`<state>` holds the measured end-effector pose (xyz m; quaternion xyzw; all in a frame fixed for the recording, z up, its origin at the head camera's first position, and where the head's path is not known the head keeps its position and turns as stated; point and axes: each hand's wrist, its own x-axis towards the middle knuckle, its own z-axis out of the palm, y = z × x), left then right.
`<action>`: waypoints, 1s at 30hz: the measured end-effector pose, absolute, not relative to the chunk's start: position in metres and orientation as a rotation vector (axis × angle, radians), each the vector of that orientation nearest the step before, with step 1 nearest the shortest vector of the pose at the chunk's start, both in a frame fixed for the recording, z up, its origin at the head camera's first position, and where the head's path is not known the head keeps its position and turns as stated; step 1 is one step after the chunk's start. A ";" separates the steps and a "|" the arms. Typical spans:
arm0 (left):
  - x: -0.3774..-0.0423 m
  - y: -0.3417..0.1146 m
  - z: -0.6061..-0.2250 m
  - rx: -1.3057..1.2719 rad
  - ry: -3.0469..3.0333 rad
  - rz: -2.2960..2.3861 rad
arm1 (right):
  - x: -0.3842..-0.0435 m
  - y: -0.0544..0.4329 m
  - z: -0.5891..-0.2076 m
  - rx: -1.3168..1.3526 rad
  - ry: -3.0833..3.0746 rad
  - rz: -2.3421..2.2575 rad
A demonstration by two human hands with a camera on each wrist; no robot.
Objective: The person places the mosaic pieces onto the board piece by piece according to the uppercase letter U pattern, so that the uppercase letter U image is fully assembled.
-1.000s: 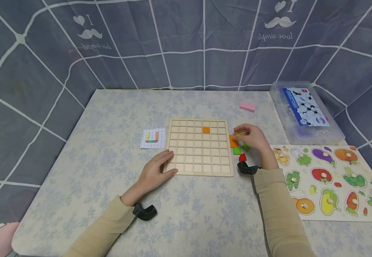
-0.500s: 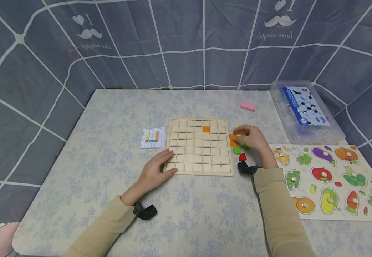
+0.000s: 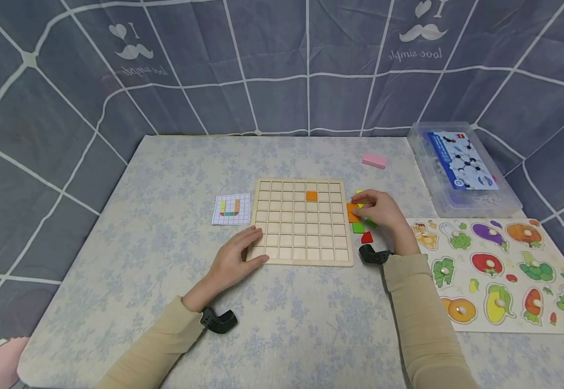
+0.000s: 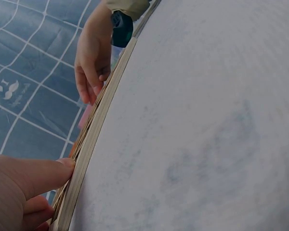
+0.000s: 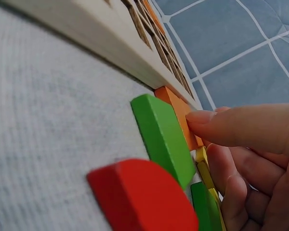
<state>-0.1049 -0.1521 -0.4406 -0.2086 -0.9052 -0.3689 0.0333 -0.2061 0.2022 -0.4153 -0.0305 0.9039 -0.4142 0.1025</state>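
Note:
A wooden grid board lies on the table, with an orange square in one cell near its far side. My left hand rests on the board's near left corner, fingers relaxed and thumb at the edge. At the right edge, my right hand pinches an orange block, thumb tip on its face and fingers beyond it. Closer to me lie a green block and a red rounded block. Yellow pieces and another green piece are partly hidden under the right hand.
Left of the board lies a card printed with a coloured U shape on a grid. A pink block sits farther back. On the right are a clear plastic box and a vegetable puzzle board.
The right thumb has shifted slightly onto the orange block, and the right fingers have moved a little. My left hand stays where it was on the board.

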 end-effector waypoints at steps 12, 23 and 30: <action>-0.105 -0.152 -0.440 -0.640 -2.786 -1.143 | -0.207 0.201 -0.417 -0.054 2.676 -1.219; -0.105 -0.152 -0.441 -0.651 -2.774 -1.143 | -0.207 0.199 -0.417 -0.057 2.697 -1.270; -0.105 -0.152 -0.441 -0.648 -2.776 -1.135 | -0.208 0.198 -0.418 -0.094 2.704 -1.285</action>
